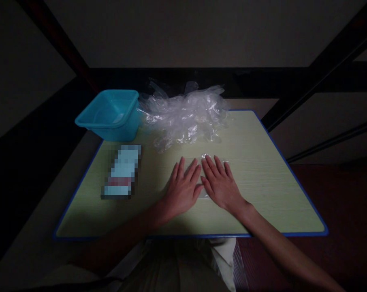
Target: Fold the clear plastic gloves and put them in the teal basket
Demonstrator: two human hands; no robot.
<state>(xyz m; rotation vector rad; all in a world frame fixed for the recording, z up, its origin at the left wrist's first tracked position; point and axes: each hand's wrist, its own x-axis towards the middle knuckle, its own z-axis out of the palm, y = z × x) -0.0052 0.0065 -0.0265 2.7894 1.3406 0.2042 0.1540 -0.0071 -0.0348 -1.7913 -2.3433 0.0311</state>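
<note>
Clear film point(205, 156) on table point(262, 182); I see left hand point(182, 190) and right hand point(221, 185) open, pressing it flat, gripping nothing. Lifting needs an edge pinch.

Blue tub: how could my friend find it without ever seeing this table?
Find the pale green table with the blue edge. At its far left corner stands the blue tub, beside a crumpled heap of clear plastic. It alone is solid, bright blue and box-shaped; the heap is see-through and floppy.

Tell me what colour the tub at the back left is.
The tub is turquoise blue, seen in the head view.
</note>
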